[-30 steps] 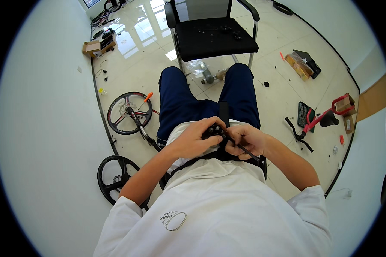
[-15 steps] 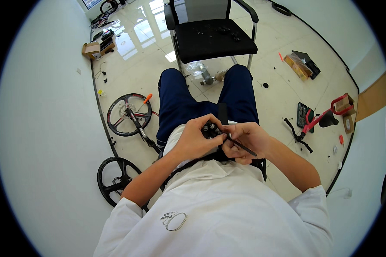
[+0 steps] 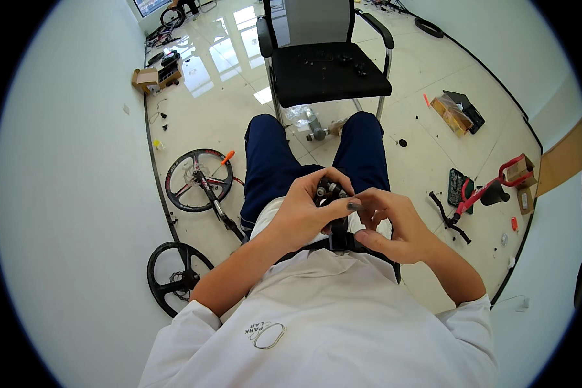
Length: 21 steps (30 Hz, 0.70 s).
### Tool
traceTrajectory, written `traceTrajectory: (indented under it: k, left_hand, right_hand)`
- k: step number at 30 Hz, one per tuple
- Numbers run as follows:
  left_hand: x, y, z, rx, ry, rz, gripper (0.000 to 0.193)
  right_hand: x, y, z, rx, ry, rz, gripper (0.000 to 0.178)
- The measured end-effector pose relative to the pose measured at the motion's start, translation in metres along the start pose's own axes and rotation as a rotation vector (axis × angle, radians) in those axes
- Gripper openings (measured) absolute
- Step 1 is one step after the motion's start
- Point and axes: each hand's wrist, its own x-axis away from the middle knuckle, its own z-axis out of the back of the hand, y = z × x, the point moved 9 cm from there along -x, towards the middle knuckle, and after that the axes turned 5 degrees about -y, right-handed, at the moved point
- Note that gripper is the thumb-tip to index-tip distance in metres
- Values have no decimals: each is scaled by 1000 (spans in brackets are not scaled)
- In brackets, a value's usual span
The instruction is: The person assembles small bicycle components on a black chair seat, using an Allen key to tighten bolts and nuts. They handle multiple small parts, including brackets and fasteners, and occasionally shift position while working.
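Observation:
Over my lap, my left hand (image 3: 299,215) is closed around a small black mechanical part (image 3: 330,189) with shiny round silver ends. Its exact kind cannot be made out, and my fingers cover much of it. A dark smudge marks the left thumb's tip. Close on the right, my right hand (image 3: 394,225) has its thumb held away from its curved fingers, with nothing visible between them. Its fingertips come up to the left thumb and the part; whether they touch is unclear. A black strap (image 3: 338,238) lies behind the hands.
A black chair (image 3: 330,72) faces me, small dark parts on its seat. Left on the floor are a red-and-black wheel (image 3: 191,203) with an orange-handled tool (image 3: 227,157) and a black spoked wheel (image 3: 189,279). To the right are a pink bike frame (image 3: 475,196) and an open box (image 3: 451,115).
The thin black rod seen at my right fingers is no longer visible. My right thumb has spread away from the fingers. The left hand keeps the part, turned a little. The view has shifted slightly.

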Motion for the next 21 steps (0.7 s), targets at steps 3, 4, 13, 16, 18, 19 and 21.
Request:
traceTrajectory:
  k: [3,4,13,16,18,19,21]
  left_hand:
    - [4,13,-13,15,-29,-22,22]
    - [5,17,-16,12,-35,-30,21]
    - [7,12,-3,-20,90,-13,25]
    - [8,16,0,-175,80,-26,29]
    - [10,27,-3,-301,63,-160,31]
    - [13,33,-5,-365,56,-227,33]
    - [16,32,-4,-203,4,-156,37]
  right_hand:
    - [2,-9,5,43,129,26,31]
    - [3,-12,8,48,180,37,29]
    - [-3,-33,22,171,234,170,11]
    - [-8,-7,17,-266,141,9,9]
    - [-10,3,11,-491,104,-30,10]
    - [-11,6,9,-568,91,-41,10]
    - [-12,12,3,-750,69,-60,11]
